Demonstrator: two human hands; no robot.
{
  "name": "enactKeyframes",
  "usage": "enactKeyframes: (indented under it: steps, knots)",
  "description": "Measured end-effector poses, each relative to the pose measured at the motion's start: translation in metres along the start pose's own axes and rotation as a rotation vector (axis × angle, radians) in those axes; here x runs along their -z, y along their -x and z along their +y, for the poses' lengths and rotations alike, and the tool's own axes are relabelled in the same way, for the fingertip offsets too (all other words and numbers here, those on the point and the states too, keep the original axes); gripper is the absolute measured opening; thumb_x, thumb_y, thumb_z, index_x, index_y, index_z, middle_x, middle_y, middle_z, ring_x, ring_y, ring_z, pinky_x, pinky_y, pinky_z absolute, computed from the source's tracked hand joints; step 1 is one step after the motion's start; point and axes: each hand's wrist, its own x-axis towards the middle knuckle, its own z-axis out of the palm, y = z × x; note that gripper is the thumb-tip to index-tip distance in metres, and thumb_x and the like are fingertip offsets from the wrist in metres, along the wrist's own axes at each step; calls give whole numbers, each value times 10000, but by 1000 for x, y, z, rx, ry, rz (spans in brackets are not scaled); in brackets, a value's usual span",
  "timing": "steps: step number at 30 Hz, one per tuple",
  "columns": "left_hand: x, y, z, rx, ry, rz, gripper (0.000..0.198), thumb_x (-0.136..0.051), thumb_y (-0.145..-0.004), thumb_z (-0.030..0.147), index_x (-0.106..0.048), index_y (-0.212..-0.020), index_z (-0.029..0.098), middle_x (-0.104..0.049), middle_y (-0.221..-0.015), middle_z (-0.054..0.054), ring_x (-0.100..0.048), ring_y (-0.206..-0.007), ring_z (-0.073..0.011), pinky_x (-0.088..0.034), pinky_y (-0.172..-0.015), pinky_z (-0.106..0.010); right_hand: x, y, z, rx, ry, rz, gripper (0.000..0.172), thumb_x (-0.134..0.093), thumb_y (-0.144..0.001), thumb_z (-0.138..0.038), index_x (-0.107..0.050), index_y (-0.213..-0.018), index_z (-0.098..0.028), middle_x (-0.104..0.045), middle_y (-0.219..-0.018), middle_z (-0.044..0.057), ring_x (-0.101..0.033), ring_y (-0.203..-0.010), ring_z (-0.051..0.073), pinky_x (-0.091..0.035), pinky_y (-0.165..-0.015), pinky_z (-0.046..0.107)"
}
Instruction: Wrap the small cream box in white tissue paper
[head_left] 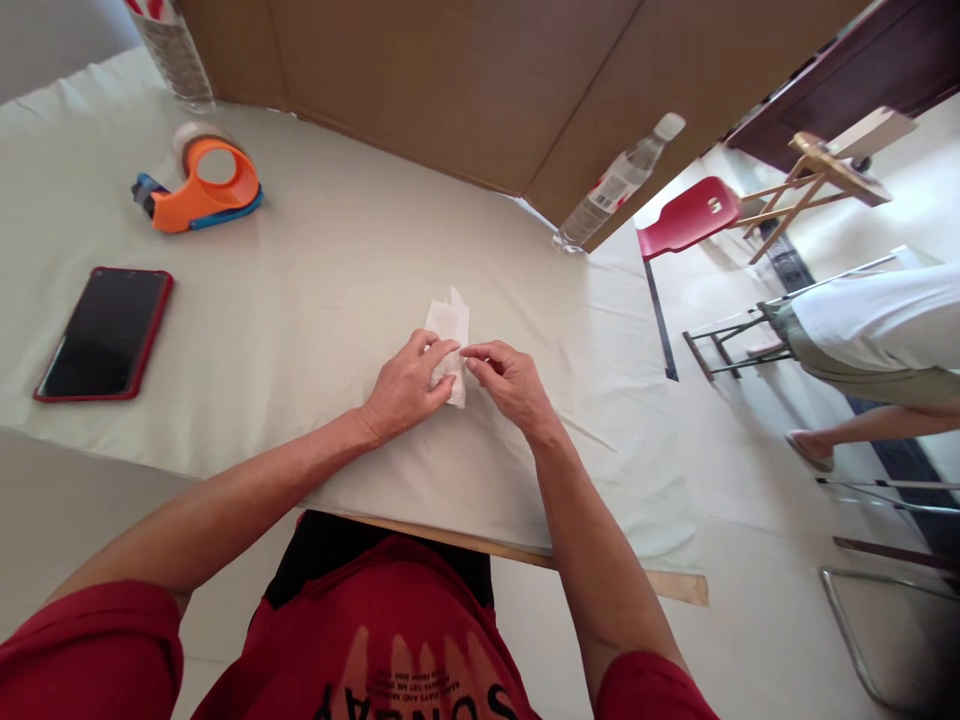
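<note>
A small white tissue-like piece [448,318] lies on the pale cloth-covered table, in front of my body. My left hand [411,385] grips its lower part, with the fingers curled over it. At its right edge is my right hand [510,380], thumb and index finger brought close together by the white piece. Whether those fingertips hold a bit of it is too small to tell.
Left on the table [315,270] are a phone [101,335] and an orange tape dispenser [191,200]. A cardboard panel [420,90] stands behind, with bottles [619,180] [176,60] beside it. A red chair [690,215] and a seated person [870,330] are at right.
</note>
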Motion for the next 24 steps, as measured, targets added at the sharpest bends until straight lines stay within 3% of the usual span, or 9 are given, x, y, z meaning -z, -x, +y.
enactKeyframes:
  steps: [3, 5, 9, 13, 18, 21, 24]
  knots:
    - [2, 0, 0, -115, -131, -2, 302, -545, -887, 179, -660, -1164, 209, -582, -1366, -113, -637, -811, -152, -520, -725, -288, -4, -5, 0, 32, 31, -4, 201, -608, -831, -336, -762, -865, -211, -660, -816, 24, -548, -707, 137, -463, -718, 298]
    - [2, 0, -1, -174, -189, -8, 232, -525, -900, 176, -692, -1057, 207, -610, -1363, -103, -651, -822, -161, -510, -718, -290, -2, -7, 1, -4, 3, 37, 211, -611, -827, -349, -759, -871, -204, -669, -814, 25, -541, -674, 129, -465, -682, 291]
    - [3, -1, -2, -179, -216, -19, 208, -504, -903, 172, -699, -973, 198, -651, -1331, -101, -668, -807, -162, -477, -640, -279, 4, -17, 7, -210, -78, 96, 264, -642, -787, -379, -719, -944, -181, -681, -822, 27, -558, -592, 121, -422, -507, 255]
    - [3, -2, -2, -200, -221, -9, 188, -519, -888, 171, -700, -932, 200, -652, -1361, -88, -683, -817, -168, -479, -640, -285, 2, -41, 12, -368, -172, 52, 308, -701, -729, -385, -671, -934, -157, -689, -836, 55, -586, -535, 128, -342, -384, 239]
    - [3, -4, -3, -228, -193, -37, 165, -535, -883, 165, -692, -925, 192, -695, -1288, -90, -687, -836, -178, -502, -672, -298, -8, -68, 10, -371, -201, -42, 206, -721, -705, -342, -624, -765, -170, -491, -504, -51, -387, -422, 79, -258, -387, 233]
    - [3, -5, -4, -200, -159, -70, 176, -526, -894, 162, -682, -968, 197, -750, -1094, -69, -686, -886, -198, -515, -709, -306, -11, -76, 10, -362, -276, -90, 195, -726, -660, -306, -584, -714, -185, -405, -478, -90, -314, -435, 63, -230, -420, 230]
    - [3, -5, -5, -158, -120, -77, 189, -529, -886, 160, -676, -999, 200, -757, -1024, -57, -682, -897, -200, -520, -730, -306, -13, -75, 12, -272, -323, -86, 217, -722, -658, -345, -577, -678, -186, -411, -523, -82, -326, -491, 69, -253, -464, 234]
